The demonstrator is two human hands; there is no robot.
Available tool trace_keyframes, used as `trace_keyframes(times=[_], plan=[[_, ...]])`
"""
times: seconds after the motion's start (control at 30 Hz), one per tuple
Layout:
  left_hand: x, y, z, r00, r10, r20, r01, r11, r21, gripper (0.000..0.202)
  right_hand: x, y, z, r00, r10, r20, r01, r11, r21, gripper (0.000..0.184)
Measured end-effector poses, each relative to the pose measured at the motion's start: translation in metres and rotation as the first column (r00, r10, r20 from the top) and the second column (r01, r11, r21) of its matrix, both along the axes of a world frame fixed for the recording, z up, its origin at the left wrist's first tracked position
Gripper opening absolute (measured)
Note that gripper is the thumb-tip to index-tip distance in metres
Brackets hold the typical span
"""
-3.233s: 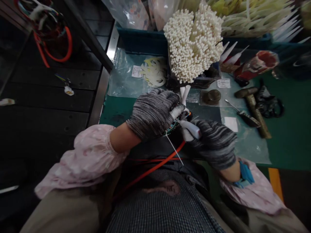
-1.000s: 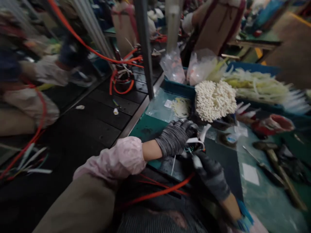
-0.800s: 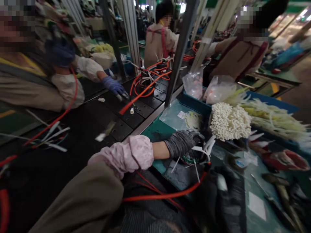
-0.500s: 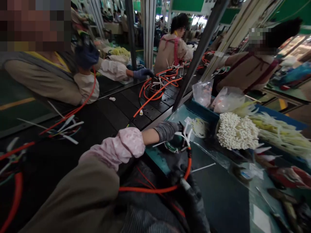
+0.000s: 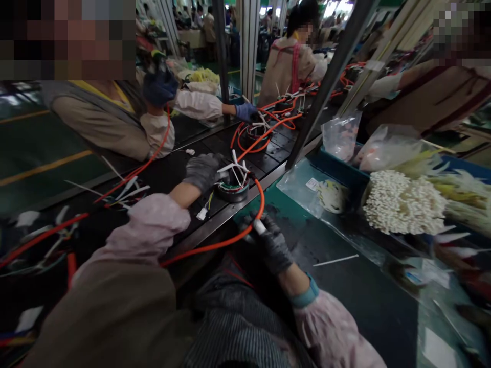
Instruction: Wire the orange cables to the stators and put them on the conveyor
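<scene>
My left hand, in a dark grey glove, is at the left side of a round black stator-like part with a green inner ring and white-sleeved wires. Its fingers are curled at the part's rim and wires, their tips partly hidden. The part is at the metal edge of the black conveyor. From its right side an orange cable curves down and back left. My right hand, also gloved, has its fingers closed around that cable above the workbench. A white connector on short wires lies beside the part.
Similar wired parts with orange cables lie on the conveyor. A co-worker's blue-gloved hand is at one. A slanted dark post stands at the conveyor edge. On the right, a blue bin holds bundled white sleeves.
My left hand has carried the round part leftward from the workbench to the conveyor edge. My right hand has moved up and left with the orange cable. The view has shifted.
</scene>
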State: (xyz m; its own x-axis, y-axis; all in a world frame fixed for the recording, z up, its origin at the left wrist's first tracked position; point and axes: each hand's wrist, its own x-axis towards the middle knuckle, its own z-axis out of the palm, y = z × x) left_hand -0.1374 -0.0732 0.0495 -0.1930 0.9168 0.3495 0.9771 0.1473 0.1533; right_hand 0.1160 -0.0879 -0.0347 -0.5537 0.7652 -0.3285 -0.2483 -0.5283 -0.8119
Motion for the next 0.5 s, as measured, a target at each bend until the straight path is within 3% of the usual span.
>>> trace_keyframes(times=[0.07, 0.17, 0.2, 0.23, 0.33, 0.4, 0.5], plan=[[0.014, -0.046, 0.001, 0.999, 0.030, 0.024, -0.031, 0.999, 0.035, 0.044, -0.019, 0.011, 0.009, 0.998, 0.039, -0.045, -0.040, 0.999, -0.029, 0.057], [0.042, -0.121, -0.024, 0.982, -0.118, 0.149, 0.130, 0.988, -0.078, 0.047, -0.046, 0.018, 0.017, 0.991, 0.099, -0.095, -0.101, 0.995, -0.021, 0.054], [0.047, -0.141, -0.037, 0.979, -0.070, 0.189, 0.100, 0.983, -0.154, 0.047, -0.054, 0.017, 0.017, 0.987, 0.126, -0.102, -0.128, 0.992, -0.012, 0.054], [0.048, -0.158, -0.049, 0.982, 0.060, 0.181, -0.019, 0.975, -0.221, 0.046, -0.060, 0.017, 0.016, 0.982, 0.163, -0.100, -0.164, 0.986, -0.003, 0.053], [0.023, -0.185, -0.071, 0.964, 0.229, 0.132, -0.191, 0.948, -0.253, 0.048, -0.068, 0.023, 0.005, 0.958, 0.281, -0.055, -0.280, 0.960, 0.029, 0.048], [-0.007, -0.192, -0.067, 0.958, 0.262, 0.114, -0.231, 0.945, -0.233, 0.052, -0.068, 0.040, -0.004, 0.958, 0.287, -0.004, -0.286, 0.956, 0.072, 0.045], [-0.046, -0.198, -0.043, 0.959, 0.272, 0.084, -0.254, 0.951, -0.179, 0.047, -0.070, 0.082, -0.013, 0.984, 0.165, 0.065, -0.175, 0.969, 0.177, 0.054]])
